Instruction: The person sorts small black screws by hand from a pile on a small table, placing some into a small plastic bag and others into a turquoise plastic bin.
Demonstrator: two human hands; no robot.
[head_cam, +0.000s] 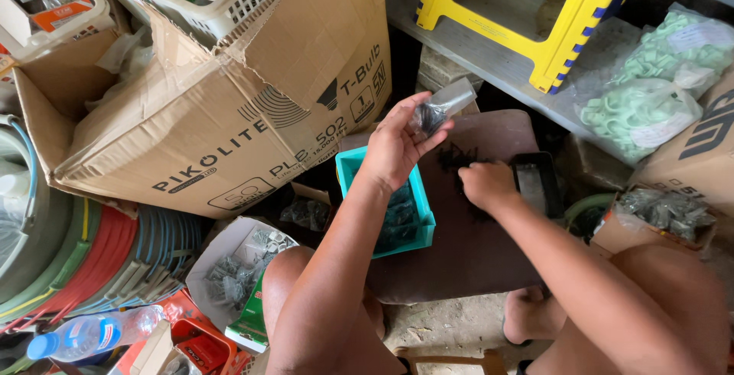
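Both arms are bare to the lower frame edge, with no sleeves, rings or watch. The left hand (397, 142) and right hand (485, 184) are gloveless; bare knees show at bottom.

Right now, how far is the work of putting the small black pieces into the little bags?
Done: the teal bin already holds several filled bags. In hand: the left hand holds up a small clear bag with some black pieces inside, while the right hand picks from the loose black pile on the brown board. Left: that pile is small, and I cannot tell how much the black tray contains.
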